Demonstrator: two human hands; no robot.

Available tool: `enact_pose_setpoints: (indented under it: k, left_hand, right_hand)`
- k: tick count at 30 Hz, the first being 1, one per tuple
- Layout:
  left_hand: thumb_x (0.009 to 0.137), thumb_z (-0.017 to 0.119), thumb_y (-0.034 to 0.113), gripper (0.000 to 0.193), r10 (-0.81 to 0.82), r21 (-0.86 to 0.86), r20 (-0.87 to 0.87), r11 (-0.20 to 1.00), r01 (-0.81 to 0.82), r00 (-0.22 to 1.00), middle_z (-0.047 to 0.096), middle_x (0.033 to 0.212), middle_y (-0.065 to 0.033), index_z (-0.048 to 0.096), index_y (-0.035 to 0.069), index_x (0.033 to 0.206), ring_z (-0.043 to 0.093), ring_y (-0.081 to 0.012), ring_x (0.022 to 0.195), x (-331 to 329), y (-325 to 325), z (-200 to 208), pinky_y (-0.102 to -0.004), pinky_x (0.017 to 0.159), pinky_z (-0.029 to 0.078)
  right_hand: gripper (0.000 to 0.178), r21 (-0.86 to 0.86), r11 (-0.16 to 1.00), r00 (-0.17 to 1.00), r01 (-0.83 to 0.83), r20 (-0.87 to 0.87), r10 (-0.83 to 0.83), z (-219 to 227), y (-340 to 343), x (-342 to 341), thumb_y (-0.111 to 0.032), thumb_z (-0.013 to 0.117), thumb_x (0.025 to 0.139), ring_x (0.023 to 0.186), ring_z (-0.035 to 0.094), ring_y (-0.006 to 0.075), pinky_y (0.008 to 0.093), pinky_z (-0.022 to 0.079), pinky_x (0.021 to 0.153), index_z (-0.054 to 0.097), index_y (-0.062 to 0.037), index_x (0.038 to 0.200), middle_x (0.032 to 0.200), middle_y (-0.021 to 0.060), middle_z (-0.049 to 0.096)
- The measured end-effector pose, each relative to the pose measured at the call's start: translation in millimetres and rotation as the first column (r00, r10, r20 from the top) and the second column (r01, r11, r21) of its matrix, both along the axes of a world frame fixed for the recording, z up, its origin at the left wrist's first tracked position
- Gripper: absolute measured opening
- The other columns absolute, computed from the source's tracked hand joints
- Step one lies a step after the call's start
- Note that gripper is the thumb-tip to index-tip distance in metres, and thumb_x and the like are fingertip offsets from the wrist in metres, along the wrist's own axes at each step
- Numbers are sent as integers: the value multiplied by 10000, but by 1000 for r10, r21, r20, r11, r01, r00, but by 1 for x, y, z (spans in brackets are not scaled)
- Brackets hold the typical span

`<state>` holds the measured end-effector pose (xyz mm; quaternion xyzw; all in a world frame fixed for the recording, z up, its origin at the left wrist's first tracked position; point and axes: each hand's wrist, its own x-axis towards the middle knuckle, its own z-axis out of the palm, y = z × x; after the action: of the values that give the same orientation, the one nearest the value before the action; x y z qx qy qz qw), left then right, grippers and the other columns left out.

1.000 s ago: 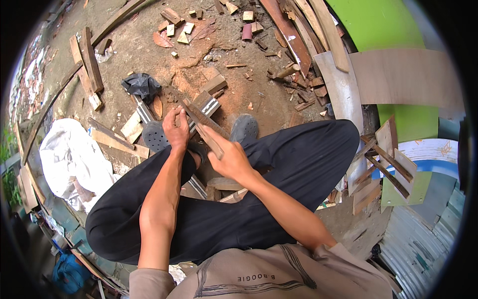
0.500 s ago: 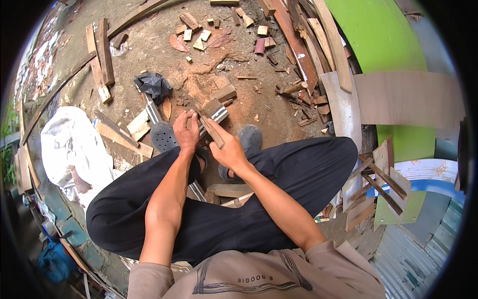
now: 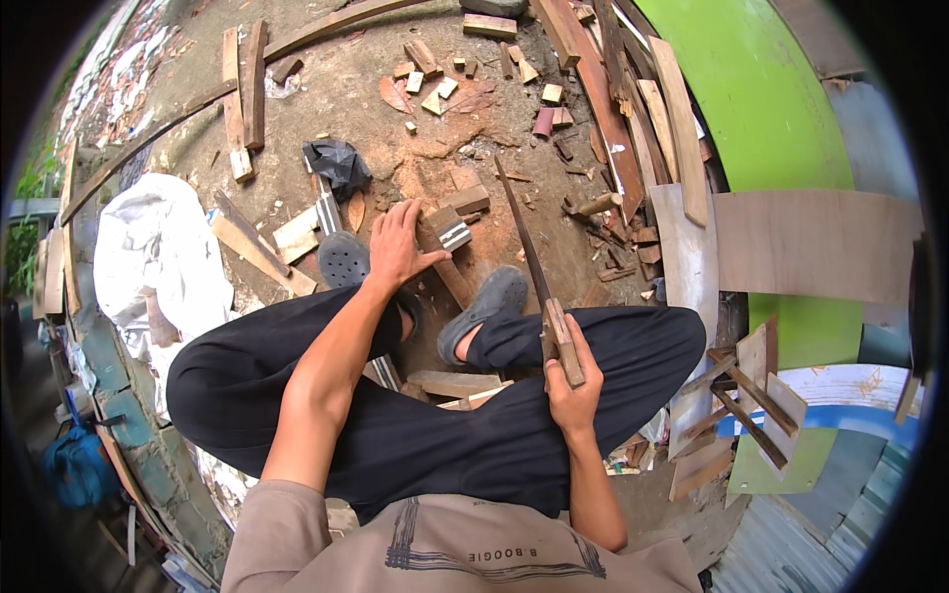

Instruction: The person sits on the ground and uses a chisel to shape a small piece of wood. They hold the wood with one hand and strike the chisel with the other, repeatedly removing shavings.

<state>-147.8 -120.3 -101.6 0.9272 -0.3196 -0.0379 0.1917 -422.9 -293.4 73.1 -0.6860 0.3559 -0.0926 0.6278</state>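
Note:
My right hand (image 3: 575, 381) is closed round the wooden handle of a handsaw (image 3: 529, 252). Its long, narrow dark blade points away from me and slightly left, raised over the ground beside my right shoe. Over the low wood pieces between my feet is my left hand (image 3: 400, 242), thumb and fingers apart. It is at the left side of a short wooden block (image 3: 431, 240), seemingly touching it; the contact under the palm is hidden. A striped bar end (image 3: 454, 233) shows beside the block, and a narrow plank (image 3: 455, 284) slants toward my right shoe.
Grey clogs (image 3: 499, 294) are on my feet. Small wood offcuts (image 3: 432, 102) and sawdust lie ahead. Long boards (image 3: 647, 128) are piled at the right, near a green panel (image 3: 761, 89). A white sack (image 3: 158, 262) and a black plastic bag (image 3: 338, 166) lie left.
My right hand has drawn the saw back and right, away from the wood. My left hand has spread its fingers and shifted slightly right. The whole view has also shifted a little.

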Motion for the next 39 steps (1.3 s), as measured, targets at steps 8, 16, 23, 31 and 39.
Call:
enact_pose_setpoints:
  k: [8, 16, 23, 31, 39]
  left_hand:
    - [1029, 470, 561, 735, 469, -63, -75, 878, -474, 880, 388, 1585, -177, 375, 39, 1538, 342, -344, 1476, 95, -11, 32, -491, 1216, 246]
    - [956, 426, 707, 924, -565, 670, -1, 613, 420, 825, 108, 1722, -86, 210, 115, 1632, 30, -278, 1592, -53, -1, -28, -462, 1283, -3]
    - [993, 439, 421, 709, -880, 611, -149, 277, 742, 451, 148, 1720, -23, 258, 148, 1622, 88, -184, 1588, -71, 21, -38, -433, 1296, 32]
    - [1011, 312, 693, 856, -227, 634, 247, 773, 20, 942, 103, 1722, -82, 177, 129, 1640, 43, -263, 1590, 74, -8, 54, -478, 1279, 8]
    - [1040, 347, 596, 747, -417, 621, -134, 672, 404, 899, 66, 1723, -101, 174, 192, 1644, 18, -293, 1589, -38, -27, 20, -506, 1272, -45]
  right_hand:
    - [609, -89, 995, 991, -40, 122, 50, -50, -12, -13, 45, 520, 871, 582, 508, 52, 217, 414, 507, 513, -4, 1479, 889, 47, 648]
    - [615, -63, 998, 986, -7, 164, 17, -66, -13, -8, 37, 513, 879, 552, 489, 51, 220, 411, 485, 497, -9, 1492, 850, 31, 629]
    - [624, -57, 998, 986, 6, 168, 4, -70, -14, -12, 38, 515, 879, 549, 489, 48, 218, 414, 483, 490, -15, 1500, 894, 45, 653]
    - [586, 91, 995, 994, 35, 103, -44, -45, -12, 0, -11, 564, 849, 1296, 593, 276, 327, 447, 1063, 535, 64, 1429, 1408, 213, 611]
    - [589, 80, 994, 993, 70, 92, -77, -51, -16, -4, 2, 554, 850, 1304, 582, 262, 328, 436, 1075, 527, 65, 1436, 1417, 209, 604]
